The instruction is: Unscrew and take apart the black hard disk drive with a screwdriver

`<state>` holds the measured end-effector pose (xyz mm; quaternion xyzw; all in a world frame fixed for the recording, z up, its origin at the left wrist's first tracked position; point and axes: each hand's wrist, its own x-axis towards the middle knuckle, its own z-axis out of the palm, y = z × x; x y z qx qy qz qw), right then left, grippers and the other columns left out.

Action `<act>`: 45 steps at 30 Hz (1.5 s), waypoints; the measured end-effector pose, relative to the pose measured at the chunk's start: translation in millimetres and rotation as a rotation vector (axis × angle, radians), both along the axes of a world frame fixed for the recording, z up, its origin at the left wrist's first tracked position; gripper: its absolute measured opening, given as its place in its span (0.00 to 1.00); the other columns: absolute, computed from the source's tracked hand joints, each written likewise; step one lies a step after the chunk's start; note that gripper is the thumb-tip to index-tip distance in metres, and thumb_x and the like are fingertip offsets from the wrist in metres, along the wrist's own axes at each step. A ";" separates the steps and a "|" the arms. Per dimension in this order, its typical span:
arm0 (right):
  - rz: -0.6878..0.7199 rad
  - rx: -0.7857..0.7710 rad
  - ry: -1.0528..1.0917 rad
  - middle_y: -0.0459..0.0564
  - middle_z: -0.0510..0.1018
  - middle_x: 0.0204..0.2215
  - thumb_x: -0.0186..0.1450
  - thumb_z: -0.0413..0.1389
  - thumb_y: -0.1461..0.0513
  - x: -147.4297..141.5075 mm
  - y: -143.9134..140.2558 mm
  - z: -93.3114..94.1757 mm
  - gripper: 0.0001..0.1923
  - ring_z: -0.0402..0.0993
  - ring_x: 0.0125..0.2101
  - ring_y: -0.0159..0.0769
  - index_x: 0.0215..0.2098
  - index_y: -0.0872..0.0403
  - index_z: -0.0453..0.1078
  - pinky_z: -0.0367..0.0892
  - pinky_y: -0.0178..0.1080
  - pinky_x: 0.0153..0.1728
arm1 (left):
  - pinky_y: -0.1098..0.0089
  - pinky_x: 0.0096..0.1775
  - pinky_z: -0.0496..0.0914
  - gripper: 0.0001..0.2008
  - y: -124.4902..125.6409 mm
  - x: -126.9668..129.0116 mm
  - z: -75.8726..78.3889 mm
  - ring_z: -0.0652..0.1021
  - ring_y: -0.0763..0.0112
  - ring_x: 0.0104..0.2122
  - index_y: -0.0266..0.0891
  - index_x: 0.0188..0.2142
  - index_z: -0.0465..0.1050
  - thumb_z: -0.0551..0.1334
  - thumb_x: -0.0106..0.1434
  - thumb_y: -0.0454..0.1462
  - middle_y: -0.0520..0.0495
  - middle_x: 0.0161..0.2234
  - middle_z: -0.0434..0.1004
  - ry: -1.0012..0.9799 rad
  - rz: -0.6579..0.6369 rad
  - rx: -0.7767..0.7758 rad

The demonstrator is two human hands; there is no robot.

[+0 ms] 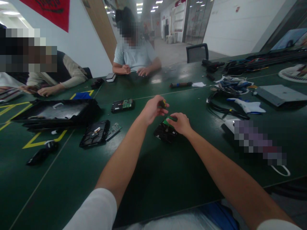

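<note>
A black hard drive (165,131) lies on the green table in front of me, with a green circuit board (166,121) at its top edge. My right hand (180,124) reaches over that edge, its thumb and fingers pinching the board. Just above and to the left, my left hand (156,108) is curled around a small dark-and-yellow object (163,103), perhaps a tool handle; most of it is hidden by the fingers. To the left lie another hard drive (122,105) with its green board showing, a black drive body (94,133) and a loose circuit board (113,131).
A black tray (96,110) stands at the left, near a black clamp-like item (40,156). Rightward are cables (223,111), a blue-and-white glove (250,106), a silver box (281,95) and a blurred packet (259,140). Two people sit across the table, their hands busy there.
</note>
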<state>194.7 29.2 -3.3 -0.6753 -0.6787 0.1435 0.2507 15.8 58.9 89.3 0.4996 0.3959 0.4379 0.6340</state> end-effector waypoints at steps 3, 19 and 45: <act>0.002 0.009 0.002 0.53 0.83 0.55 0.73 0.61 0.47 0.0 -0.2 -0.6 0.19 0.78 0.53 0.49 0.54 0.48 0.80 0.69 0.49 0.51 | 0.71 0.27 0.69 0.13 0.5 -0.1 -0.2 0.78 0.71 0.25 0.38 0.36 0.75 0.61 0.66 0.46 0.43 0.36 0.81 -0.001 0.030 0.020; -0.004 0.017 0.001 0.53 0.83 0.53 0.73 0.61 0.46 0.2 0.2 -2.7 0.20 0.77 0.51 0.50 0.55 0.48 0.80 0.69 0.49 0.50 | 0.72 0.25 0.68 0.14 0.1 -0.3 -1.6 0.79 0.73 0.24 0.37 0.38 0.76 0.63 0.64 0.46 0.46 0.36 0.78 -0.008 0.043 0.029; 0.001 0.020 -0.006 0.53 0.84 0.53 0.72 0.62 0.46 0.1 1.7 -2.0 0.19 0.78 0.52 0.50 0.53 0.47 0.81 0.70 0.48 0.49 | 0.72 0.27 0.70 0.14 0.8 -1.2 -2.2 0.79 0.71 0.26 0.37 0.37 0.78 0.61 0.65 0.46 0.44 0.36 0.80 -0.025 0.020 0.022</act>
